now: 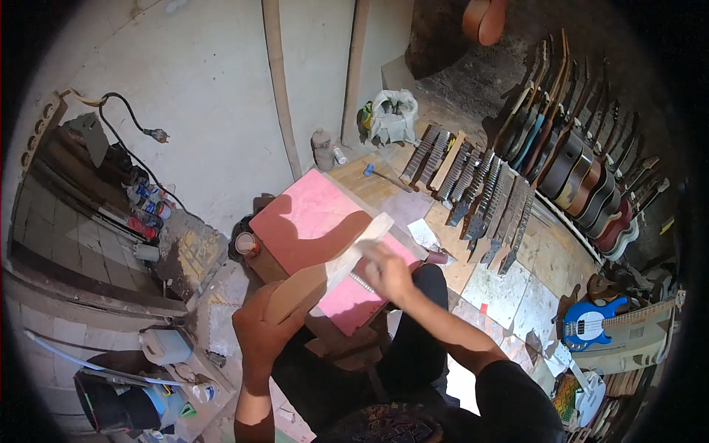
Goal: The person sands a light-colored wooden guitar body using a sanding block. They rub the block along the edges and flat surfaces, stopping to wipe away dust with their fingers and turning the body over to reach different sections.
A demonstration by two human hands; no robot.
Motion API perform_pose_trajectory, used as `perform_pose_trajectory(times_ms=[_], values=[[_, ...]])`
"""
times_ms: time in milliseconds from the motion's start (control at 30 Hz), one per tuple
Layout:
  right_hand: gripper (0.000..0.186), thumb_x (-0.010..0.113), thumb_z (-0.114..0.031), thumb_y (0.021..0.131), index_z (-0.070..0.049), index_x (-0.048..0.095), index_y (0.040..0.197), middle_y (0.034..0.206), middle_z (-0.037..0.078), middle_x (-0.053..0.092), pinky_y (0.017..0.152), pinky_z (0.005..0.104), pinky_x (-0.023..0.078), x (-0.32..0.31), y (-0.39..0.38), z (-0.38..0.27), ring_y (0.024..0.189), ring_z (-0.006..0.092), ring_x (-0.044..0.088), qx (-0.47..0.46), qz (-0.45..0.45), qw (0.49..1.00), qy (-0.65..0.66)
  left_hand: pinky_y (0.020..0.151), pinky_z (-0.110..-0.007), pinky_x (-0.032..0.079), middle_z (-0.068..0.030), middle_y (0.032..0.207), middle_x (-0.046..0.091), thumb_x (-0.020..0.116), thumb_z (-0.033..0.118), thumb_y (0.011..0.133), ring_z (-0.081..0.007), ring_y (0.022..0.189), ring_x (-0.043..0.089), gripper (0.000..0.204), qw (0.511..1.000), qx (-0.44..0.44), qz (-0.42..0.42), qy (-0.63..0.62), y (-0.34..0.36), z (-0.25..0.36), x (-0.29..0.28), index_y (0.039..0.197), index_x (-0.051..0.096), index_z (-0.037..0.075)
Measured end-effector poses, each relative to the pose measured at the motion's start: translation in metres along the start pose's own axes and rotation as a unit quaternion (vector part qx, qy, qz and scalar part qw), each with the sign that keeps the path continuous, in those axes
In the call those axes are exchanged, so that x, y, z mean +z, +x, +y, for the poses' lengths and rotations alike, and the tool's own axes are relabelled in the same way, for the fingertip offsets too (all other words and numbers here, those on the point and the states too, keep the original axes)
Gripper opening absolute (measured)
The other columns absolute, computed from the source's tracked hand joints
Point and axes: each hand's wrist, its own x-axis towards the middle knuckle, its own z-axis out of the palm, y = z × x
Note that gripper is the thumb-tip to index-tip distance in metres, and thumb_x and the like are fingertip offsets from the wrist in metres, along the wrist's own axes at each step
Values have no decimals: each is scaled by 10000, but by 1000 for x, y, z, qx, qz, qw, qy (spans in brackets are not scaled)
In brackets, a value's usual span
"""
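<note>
Long wooden piece held in the left hand above a pink board

The long, curved wooden piece (338,267) slants over the pink board, its near end brown and its far end pale. The left hand (266,325) is closed around the brown end, gripping it. The right hand (390,275) is at the right side of the pale stretch, fingers bent and blurred; whether it grips the wood or something small cannot be told. Whether the wood touches the board is also unclear, though a broad shadow falls on the pink surface.

The pink board (314,188) lies in front of the person, whose dark-clad knees (413,340) are at its near side. A small jar (247,244) stands just beside its left edge. Beyond its right side are a sheet of white paper (423,233) and a blue-headed hammer (375,173).

Farther right, a row of fretted necks (473,193) lies side by side on the tiled floor (502,292), with a long rank of guitars (572,173) behind. A blue electric guitar (587,326) rests near the right rim. Near the pale wall (207,59) sits a white bag (394,117). At lower left are a whitish jug (166,345) and a black bucket (100,399).
</note>
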Motion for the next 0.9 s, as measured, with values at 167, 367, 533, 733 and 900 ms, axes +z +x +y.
perform_pose_trajectory(times_ms=[167,367,533,733,900], values=[[502,582,24,865,-52,687,1351,1328,202,693,1065,417,547,-16,10,39,1231,383,676,16,-2,1000,-25,876,-381,600,-164,1037,797,864,181,717,-237,948,777,512,999,31,9,22,-2,-7,1,1182,745,2],[439,566,52,854,-42,734,1248,1344,191,692,1081,399,536,-2,2,1,1252,360,671,-10,-30,998,56,867,-383,601,-163,1033,798,863,175,736,-242,939,779,501,999,41,9,23,-3,-10,-3,1187,738,-3],[443,595,15,869,-72,723,1284,1349,179,693,1060,416,549,-2,5,31,1252,367,667,19,-13,1000,-6,865,-377,598,-160,1035,797,862,172,734,-237,939,776,491,1000,10,9,10,-2,-8,-1,1181,745,5],[470,575,12,872,-108,722,1302,1341,183,692,1066,427,551,-16,17,28,1235,349,676,-20,-7,999,-41,869,-372,595,-156,1033,798,859,163,727,-230,935,774,497,1000,3,17,16,-4,-13,-4,1183,744,4],[476,577,12,855,-106,723,1293,1337,178,693,1071,422,545,-1,3,8,1246,359,664,-35,-35,997,55,868,-374,595,-155,1027,797,858,164,726,-236,933,775,495,1000,-5,10,3,-1,-9,-4,1181,744,6]])
